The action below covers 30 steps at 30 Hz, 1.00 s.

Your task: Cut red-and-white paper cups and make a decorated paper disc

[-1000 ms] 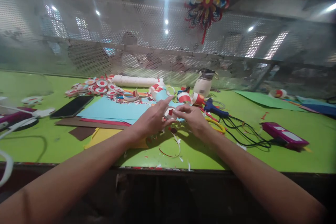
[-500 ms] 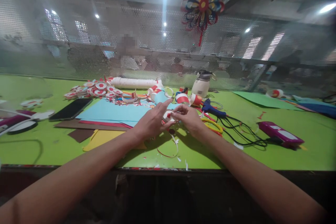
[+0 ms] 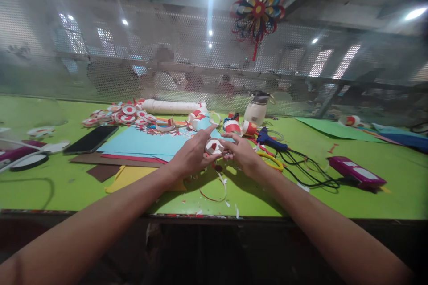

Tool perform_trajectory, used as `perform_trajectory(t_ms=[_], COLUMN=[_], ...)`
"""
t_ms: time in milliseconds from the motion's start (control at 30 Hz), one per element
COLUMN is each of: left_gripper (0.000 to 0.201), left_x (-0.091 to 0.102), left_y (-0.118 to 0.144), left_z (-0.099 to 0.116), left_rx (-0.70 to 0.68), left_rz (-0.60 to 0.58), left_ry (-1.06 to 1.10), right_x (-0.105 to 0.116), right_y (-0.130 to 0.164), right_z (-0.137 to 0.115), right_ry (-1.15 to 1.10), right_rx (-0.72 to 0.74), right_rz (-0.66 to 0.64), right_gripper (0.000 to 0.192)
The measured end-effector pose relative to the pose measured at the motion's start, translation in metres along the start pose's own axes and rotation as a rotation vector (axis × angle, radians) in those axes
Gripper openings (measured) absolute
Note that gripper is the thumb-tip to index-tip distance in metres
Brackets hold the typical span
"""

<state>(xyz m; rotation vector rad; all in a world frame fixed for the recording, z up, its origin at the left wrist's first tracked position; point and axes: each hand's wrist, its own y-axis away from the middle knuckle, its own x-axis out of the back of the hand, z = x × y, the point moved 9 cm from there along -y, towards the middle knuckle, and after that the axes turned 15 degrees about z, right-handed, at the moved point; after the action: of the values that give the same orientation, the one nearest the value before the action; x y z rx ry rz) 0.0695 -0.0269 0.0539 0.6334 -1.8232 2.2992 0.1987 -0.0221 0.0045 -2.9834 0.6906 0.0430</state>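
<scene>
Between my two hands is a small round white paper disc with a red centre (image 3: 214,146), held just above the table. My left hand (image 3: 194,151) grips its left side, thumb below and fingers above. On the other side, my right hand (image 3: 240,150) has its fingertips closed on the rim. Beneath lies a thin curled paper strip (image 3: 220,193) among white and red scraps. Close to my right hand are a blue glue gun (image 3: 271,140) and a yellow ring (image 3: 271,160). Light blue paper sheets (image 3: 143,142) lie beside my left hand.
Similar red-and-white paper discs (image 3: 129,115) are heaped at the back left, before a white roll (image 3: 174,107). A black phone (image 3: 90,139) lies left. A white jug (image 3: 257,109) stands behind; a purple box (image 3: 357,172) with black cables sits right. A paper flower (image 3: 258,9) hangs above.
The fingers of my right hand have shifted from the disc's top to its right edge, so more of its face shows. My left hand stays nearly in place.
</scene>
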Motion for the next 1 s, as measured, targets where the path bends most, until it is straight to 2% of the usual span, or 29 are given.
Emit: perform_trajectory(t_ms=[367,567,800,1000], left_gripper=[0.067,0.068,0.067,0.065], left_x=[-0.0035,-0.0025,-0.0068,-0.0083], left_y=[0.0031,0.0016,0.0041,0.0056], left_z=[0.0035,0.0068,0.0013,-0.0014], left_rx=[-0.035,-0.048,0.011,0.022], left_rz=[0.001,0.013,-0.031,-0.052], left_ry=[-0.010,-0.009,-0.015,-0.007], right_x=[-0.0039,-0.0045,-0.0041,-0.0073], right_y=[0.0028,0.0010,0.0006,0.0063], right_z=[-0.0024,0.0004,0.0017,-0.0028], right_ry=[-0.067,-0.086,-0.069,-0.053], right_rx=[0.028,0.028,0.018,-0.015], right_rz=[-0.058,-0.061,-0.048,-0.152], right_gripper=[0.042,0.040,0.035,0.046])
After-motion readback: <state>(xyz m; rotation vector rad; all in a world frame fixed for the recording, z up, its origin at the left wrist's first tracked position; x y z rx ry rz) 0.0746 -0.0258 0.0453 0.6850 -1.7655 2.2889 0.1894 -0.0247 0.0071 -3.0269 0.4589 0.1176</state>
